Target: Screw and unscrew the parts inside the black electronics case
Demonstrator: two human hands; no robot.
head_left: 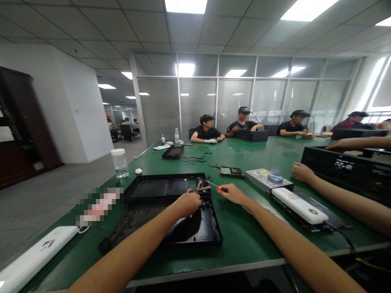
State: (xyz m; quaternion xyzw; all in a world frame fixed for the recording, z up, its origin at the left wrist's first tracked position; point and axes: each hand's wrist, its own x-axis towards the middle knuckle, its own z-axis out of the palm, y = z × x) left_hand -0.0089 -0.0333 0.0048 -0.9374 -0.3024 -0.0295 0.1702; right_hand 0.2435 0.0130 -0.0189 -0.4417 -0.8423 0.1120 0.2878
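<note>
My right hand [233, 193] grips a screwdriver [223, 189] by its orange and black handle. The thin shaft points left toward a bundle of coloured wires [200, 186] in an open black plastic case [161, 186]. My left hand [188, 204] is closed just below those wires, over the case's near half [195, 234]. Its fingertips point down, and what they pinch is hidden. The case lies in two shallow halves, one behind the other.
To the right sit a metal disc drive [262, 179], a white elongated device [299, 205] and another person's arms at a black computer case [345, 171]. A circuit board [231, 171] lies beyond my right hand. At left stand a clear jar [120, 165] and a white power bank [45, 252].
</note>
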